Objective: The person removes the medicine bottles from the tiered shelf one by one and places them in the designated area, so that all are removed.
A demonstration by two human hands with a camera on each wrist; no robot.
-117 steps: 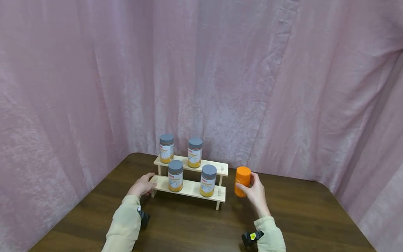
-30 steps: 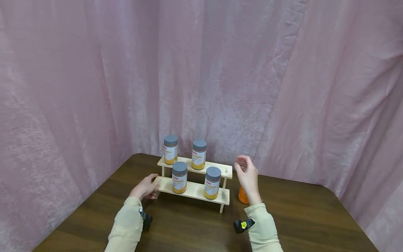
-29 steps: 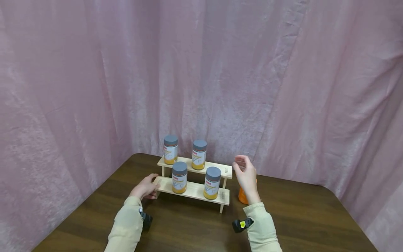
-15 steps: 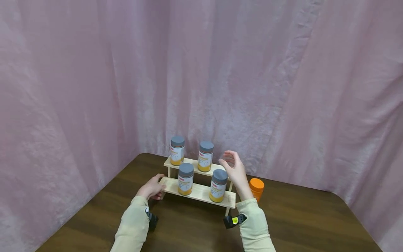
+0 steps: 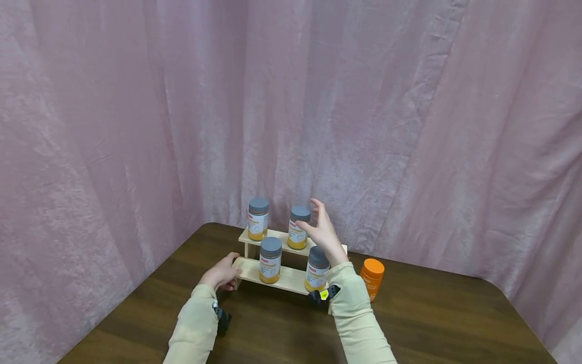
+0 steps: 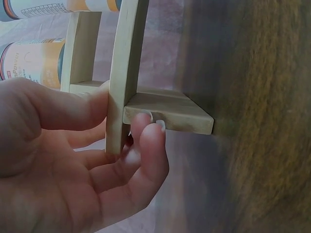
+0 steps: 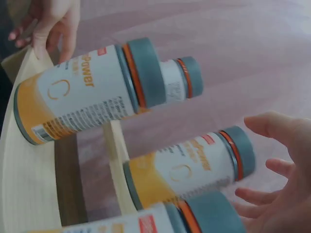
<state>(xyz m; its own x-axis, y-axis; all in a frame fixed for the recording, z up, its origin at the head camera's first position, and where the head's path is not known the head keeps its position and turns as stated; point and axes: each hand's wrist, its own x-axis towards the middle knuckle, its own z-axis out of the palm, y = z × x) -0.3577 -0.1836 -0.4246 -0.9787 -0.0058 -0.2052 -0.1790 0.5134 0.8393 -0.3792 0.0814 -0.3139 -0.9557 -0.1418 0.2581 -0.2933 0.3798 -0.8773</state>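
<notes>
Reaching right hand (image 5: 324, 233) open beside upper jar (image 5: 298, 227); left hand (image 5: 221, 273) grips rack (image 5: 249, 269).

The left hand (image 6: 73, 174) fills the lower left of the left wrist view, palm toward the camera, and grips the end of a pale, unpainted wooden two-step rack (image 6: 124, 77). The thumb presses the near face of the upright side board, while the curled fingers (image 6: 150, 145) wrap under its edge — their tips touch the end of the rack's lower cross piece (image 6: 170, 111). Behind the board lie two white-and-yellow labelled jars, one (image 6: 31, 60) just above the thumb, another (image 6: 63, 6) at the top edge. The dark brown wood-grain tabletop (image 6: 262, 116) covers the right side — blurred.
</notes>
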